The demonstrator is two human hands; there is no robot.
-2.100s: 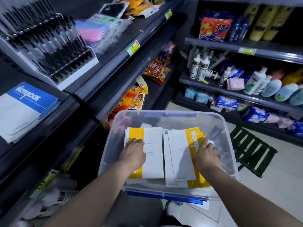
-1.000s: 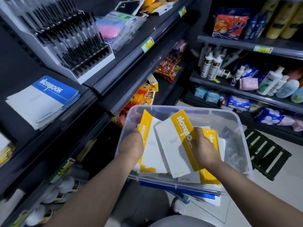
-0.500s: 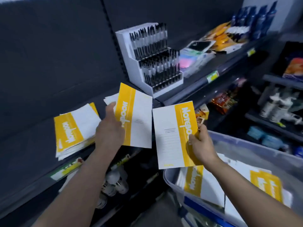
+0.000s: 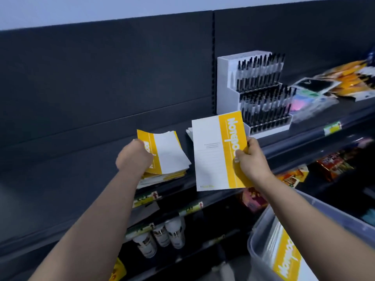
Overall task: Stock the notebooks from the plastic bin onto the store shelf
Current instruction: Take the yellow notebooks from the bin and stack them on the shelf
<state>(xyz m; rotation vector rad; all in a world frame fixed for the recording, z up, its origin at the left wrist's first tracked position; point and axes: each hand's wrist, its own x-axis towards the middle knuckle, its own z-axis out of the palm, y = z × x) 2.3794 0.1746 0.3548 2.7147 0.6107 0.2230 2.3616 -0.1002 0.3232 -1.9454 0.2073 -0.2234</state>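
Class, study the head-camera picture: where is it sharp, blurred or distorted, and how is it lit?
Head view: the yellow-and-white notebook pinched by the right hand is sharp; the left hand gripping the stacked notebooks is slightly smeared; the clear plastic bin at lower right is blurred; lighting is dim overall.

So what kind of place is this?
Probably a small shop: long dark shelves with price tags on their edges, a stand full of pens, and snack packets lower down.
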